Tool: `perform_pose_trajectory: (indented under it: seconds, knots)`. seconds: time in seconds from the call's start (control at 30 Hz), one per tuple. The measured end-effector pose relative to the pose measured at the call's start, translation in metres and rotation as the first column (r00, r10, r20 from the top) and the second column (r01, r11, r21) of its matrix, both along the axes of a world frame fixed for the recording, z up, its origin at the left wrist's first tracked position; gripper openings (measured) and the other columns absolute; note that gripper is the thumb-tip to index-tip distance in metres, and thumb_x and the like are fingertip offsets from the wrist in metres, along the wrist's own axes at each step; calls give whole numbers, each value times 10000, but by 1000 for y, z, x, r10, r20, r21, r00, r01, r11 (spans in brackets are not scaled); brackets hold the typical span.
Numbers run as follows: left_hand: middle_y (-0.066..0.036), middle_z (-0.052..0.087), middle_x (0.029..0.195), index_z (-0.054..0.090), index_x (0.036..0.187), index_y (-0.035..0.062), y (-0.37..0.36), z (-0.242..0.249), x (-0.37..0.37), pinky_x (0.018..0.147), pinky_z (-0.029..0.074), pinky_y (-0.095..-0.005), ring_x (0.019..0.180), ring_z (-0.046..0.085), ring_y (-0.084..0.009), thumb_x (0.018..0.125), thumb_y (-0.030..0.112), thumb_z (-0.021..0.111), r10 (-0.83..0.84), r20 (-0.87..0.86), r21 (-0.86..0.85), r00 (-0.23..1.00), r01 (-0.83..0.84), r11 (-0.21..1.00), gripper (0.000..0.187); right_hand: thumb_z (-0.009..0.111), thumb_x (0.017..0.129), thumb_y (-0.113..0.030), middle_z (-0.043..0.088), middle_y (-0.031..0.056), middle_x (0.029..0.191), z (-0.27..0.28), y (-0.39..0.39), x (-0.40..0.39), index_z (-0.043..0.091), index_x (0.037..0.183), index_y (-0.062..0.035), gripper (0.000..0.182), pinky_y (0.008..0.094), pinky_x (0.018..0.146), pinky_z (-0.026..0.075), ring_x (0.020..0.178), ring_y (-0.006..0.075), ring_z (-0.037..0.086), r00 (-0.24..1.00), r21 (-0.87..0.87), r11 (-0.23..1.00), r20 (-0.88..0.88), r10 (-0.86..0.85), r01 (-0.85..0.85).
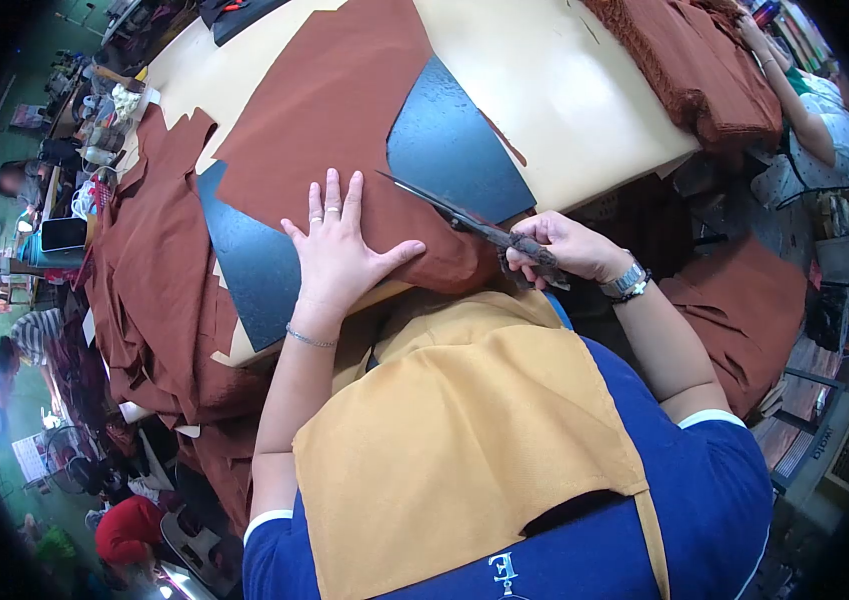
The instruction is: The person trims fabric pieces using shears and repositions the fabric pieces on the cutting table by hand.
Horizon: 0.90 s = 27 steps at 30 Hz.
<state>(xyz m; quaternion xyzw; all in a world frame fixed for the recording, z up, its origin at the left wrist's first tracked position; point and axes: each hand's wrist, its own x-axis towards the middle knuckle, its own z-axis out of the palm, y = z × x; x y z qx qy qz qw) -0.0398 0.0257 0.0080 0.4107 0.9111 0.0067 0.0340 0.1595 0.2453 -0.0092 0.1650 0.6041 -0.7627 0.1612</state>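
My left hand (337,243) lies flat with its fingers spread on a reddish-brown sheet of material (345,90). That sheet rests over a dark blue board (460,140) on the table, and its near edge hangs toward my apron. In my right hand (565,250) is a pair of scissors (460,215), fingers wrapped round their dark, wrapped-looking handles. The blades point left, over the sheet, and their tip is a little to the right of my left fingertips. My yellow apron (465,420) is right below the table edge.
More reddish-brown material (160,290) is heaped at the left and drapes over the table edge. A thick stack of it (700,70) stands at the far right of the cream table (585,110), beside another person (825,140). A further pile (745,310) sits right of my elbow.
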Motion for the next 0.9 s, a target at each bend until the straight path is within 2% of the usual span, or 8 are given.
perform_pose_trajectory:
  seconds: [0.23, 0.33, 0.37, 0.43, 0.47, 0.53, 0.67, 0.9]
  knots:
    - [-142, 206, 1565, 266, 1498, 149, 1, 3, 4, 1057, 115, -719, 1441, 189, -345, 704, 759, 590, 22, 8, -10, 1000, -22, 1000, 1053, 692, 864, -200, 607, 10, 681, -9, -10, 8, 618, 843, -28, 189, 207, 513, 503, 545, 64, 584, 998, -72, 996, -25, -55, 53]
    - [-134, 251, 1551, 323, 1479, 167, 1, 1, -9, 1060, 113, -715, 1434, 212, -338, 781, 704, 559, -12, 1, 0, 1000, 12, 1000, 911, 688, 874, -204, 601, 8, 670, -10, -18, 10, 613, 833, -30, 194, 197, 479, 477, 541, 65, 583, 994, -110, 989, -25, -104, 101]
    - [-136, 286, 1536, 380, 1453, 186, 4, 5, -22, 1065, 112, -707, 1428, 230, -332, 840, 642, 539, -23, 19, -8, 1000, 23, 1000, 780, 686, 877, -214, 598, 8, 665, -10, -21, 10, 613, 831, -33, 201, 194, 474, 468, 540, 65, 581, 993, -103, 988, -23, -115, 112]
    - [-163, 297, 1523, 384, 1445, 165, 7, 3, -55, 1083, 120, -682, 1425, 230, -349, 818, 664, 541, -104, -21, 62, 994, 105, 993, 816, 682, 882, -234, 594, 7, 653, -6, -21, 10, 612, 826, -38, 216, 187, 463, 451, 536, 66, 578, 994, -71, 992, -12, -108, 107]
    - [-163, 289, 1527, 383, 1446, 186, 8, 2, -70, 1094, 125, -664, 1428, 222, -350, 808, 666, 552, -181, -32, 116, 983, 184, 976, 816, 675, 889, -270, 593, 10, 636, 7, -18, 10, 609, 818, -45, 245, 188, 473, 438, 531, 67, 573, 995, -34, 997, 69, -73, 75]
    - [-164, 245, 1544, 357, 1463, 229, 9, 0, -96, 1117, 137, -625, 1437, 183, -358, 770, 702, 569, -304, -43, 149, 952, 307, 940, 865, 662, 897, -288, 597, 13, 624, -8, -20, 10, 606, 806, -48, 263, 197, 494, 439, 526, 72, 570, 995, -41, 994, 30, -97, 98]
    - [-124, 152, 1579, 296, 1489, 263, 7, -16, -105, 1121, 127, -621, 1445, 142, -371, 738, 719, 584, -335, 40, 94, 941, 330, 939, 924, 649, 906, -284, 601, 16, 647, -1, -26, -1, 619, 812, -41, 262, 210, 506, 468, 529, 85, 574, 988, -50, 989, 63, -138, 141]
    - [-110, 170, 1576, 303, 1486, 268, -2, -17, -92, 1118, 123, -631, 1446, 156, -348, 738, 716, 589, -239, 25, 136, 971, 234, 963, 917, 650, 909, -288, 596, 38, 653, -11, -27, 2, 622, 830, -28, 273, 199, 512, 487, 527, 88, 574, 983, -124, 976, 47, -176, 181]
